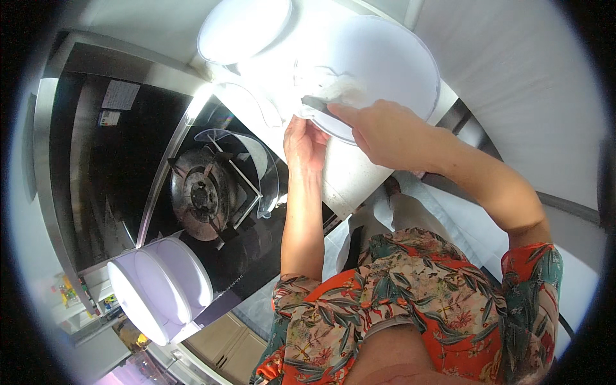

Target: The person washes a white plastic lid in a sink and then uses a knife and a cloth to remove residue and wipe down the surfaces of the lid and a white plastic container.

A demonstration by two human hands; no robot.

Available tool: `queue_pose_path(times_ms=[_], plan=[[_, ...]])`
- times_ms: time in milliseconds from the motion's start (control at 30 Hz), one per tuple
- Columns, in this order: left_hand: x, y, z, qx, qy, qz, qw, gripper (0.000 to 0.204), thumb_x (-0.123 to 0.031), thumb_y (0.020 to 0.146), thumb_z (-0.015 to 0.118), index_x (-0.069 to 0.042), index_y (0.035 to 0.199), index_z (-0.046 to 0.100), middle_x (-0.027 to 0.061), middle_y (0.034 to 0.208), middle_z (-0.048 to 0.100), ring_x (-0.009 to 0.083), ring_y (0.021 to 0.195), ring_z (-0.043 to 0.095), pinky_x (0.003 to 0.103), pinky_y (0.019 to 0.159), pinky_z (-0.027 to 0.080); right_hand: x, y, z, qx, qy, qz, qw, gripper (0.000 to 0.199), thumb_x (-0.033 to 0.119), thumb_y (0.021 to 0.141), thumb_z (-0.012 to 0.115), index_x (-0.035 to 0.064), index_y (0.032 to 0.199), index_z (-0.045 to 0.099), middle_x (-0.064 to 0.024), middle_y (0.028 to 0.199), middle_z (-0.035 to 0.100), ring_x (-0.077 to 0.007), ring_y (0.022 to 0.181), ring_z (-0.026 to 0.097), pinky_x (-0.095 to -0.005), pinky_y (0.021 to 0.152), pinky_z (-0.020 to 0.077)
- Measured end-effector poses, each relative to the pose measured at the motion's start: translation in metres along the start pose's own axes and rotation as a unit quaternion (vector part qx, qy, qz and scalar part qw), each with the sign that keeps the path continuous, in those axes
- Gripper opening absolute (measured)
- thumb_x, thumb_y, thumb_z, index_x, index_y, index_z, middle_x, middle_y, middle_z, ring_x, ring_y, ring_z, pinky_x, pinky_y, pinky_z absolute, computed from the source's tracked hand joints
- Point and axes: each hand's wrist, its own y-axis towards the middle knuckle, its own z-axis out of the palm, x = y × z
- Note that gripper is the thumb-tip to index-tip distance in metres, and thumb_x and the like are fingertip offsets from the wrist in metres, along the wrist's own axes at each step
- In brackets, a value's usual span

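Observation:
My left hand (pixel 305 144) grips the near rim of a large white round bowl (pixel 385 64), which is tilted toward me above the counter. My right hand (pixel 385 131) reaches over that rim, its fingers closed on a small dark grey object (pixel 316 102) pressed against the bowl's inner wall. I cannot tell what kind of object it is. Something whitish and crumpled (pixel 333 86) lies inside the bowl just beyond it. Glare washes out much of the bowl's left side.
A second white round dish (pixel 244 29) sits beyond the bowl. A gas burner (pixel 202 196) is set in the black stove top, with a curved clear plastic piece (pixel 260 163) beside it. Two white round containers (pixel 160 289) stand at the lower left. Steel trim (pixel 48 160) frames the stove.

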Motion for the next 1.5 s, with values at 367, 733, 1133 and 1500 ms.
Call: queue_pose_path(times_ms=[367,733,1133,1500], plan=[[0.016,0.01,0.003,0.069,-0.059,-0.034,0.995,0.038,-0.029,0.093,0.035,-0.001,0.117,0.043,0.0106,0.115,0.051,0.0228,0.105,0.05,0.039,0.089,0.041,-0.011,0.054,-0.024,0.03,-0.086,0.033,0.995,0.03,-0.001,0.074,0.041,0.0015,0.102,0.053,-0.0229,0.075,0.059,-0.0338,0.068,0.06,-0.04,0.063,0.0459],[0.014,0.02,0.025,-0.038,-0.151,0.023,0.988,0.029,-0.015,0.089,0.036,0.004,0.109,0.046,0.0145,0.107,0.052,0.0255,0.1,0.05,0.037,0.089,0.04,0.01,-0.016,-0.033,0.139,-0.096,-0.01,0.986,0.022,0.002,0.071,0.053,-0.0038,0.093,0.056,-0.0204,0.079,0.06,-0.0338,0.075,0.06,-0.0388,0.066,0.0485],[0.006,0.022,0.028,-0.044,-0.163,-0.033,0.985,0.037,-0.027,0.09,0.04,0.002,0.112,0.044,0.0148,0.105,0.053,0.0281,0.098,0.051,0.04,0.088,0.04,-0.01,-0.018,-0.032,0.113,-0.041,-0.082,0.989,0.015,-0.004,0.066,0.049,-0.005,0.077,0.059,-0.0221,0.07,0.059,-0.0336,0.067,0.06,-0.0407,0.056,0.0471],[0.015,0.029,0.024,-0.036,-0.176,-0.02,0.984,0.034,-0.025,0.092,0.037,0.002,0.109,0.048,0.0135,0.107,0.053,0.0259,0.1,0.05,0.038,0.09,0.039,-0.004,0.045,-0.017,0.018,-0.081,-0.026,0.996,0.029,0.001,0.076,0.045,0.0009,0.104,0.05,-0.0197,0.08,0.06,-0.0321,0.075,0.061,-0.0387,0.063,0.0468]])
